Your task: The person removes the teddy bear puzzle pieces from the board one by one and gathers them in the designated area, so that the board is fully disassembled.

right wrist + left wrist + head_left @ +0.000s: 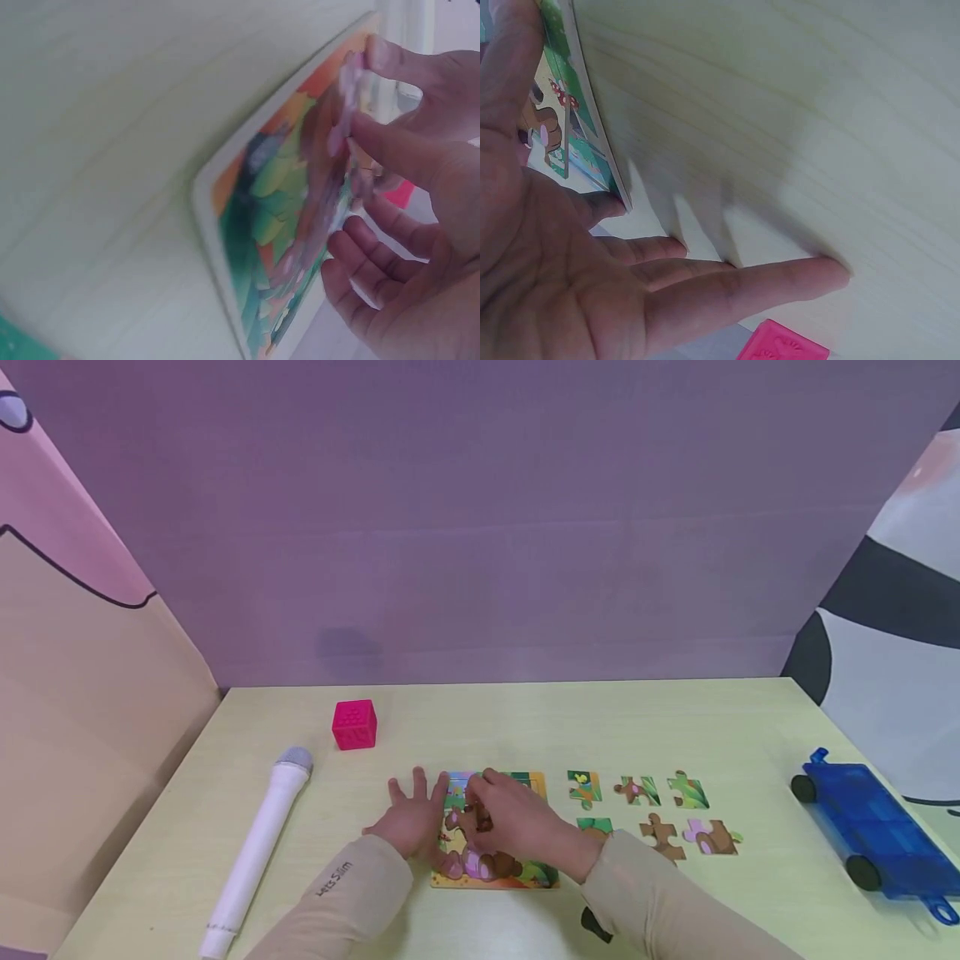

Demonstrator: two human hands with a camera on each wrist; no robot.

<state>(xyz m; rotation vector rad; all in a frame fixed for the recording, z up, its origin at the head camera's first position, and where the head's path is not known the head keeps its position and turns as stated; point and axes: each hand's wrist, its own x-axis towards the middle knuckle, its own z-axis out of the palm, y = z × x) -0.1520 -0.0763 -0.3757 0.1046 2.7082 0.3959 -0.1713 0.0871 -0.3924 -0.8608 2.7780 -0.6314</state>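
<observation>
A picture puzzle board (495, 884) with a brown animal and greenery lies on the table. My left hand (408, 822) is at its left side, fingers spread and straight, with the thumb over the board's lower left. In the left wrist view, the left palm (562, 277) shows beside the board's edge. Over the board's middle, my right hand (525, 827) pinches a brown puzzle piece (361, 184) between thumb and fingers. That piece is tilted and partly covered by the fingers. A pink-and-brown part of the picture (343, 112) is blurred near both thumbs.
Several loose puzzle pieces (688, 790) lie right of the board, one partly behind the right sleeve. A pink cube (355, 725) and a white microphone (258, 852) are on the left. A blue wheeled toy (885, 831) stands far right. A dark object (595, 925) shows by the right sleeve.
</observation>
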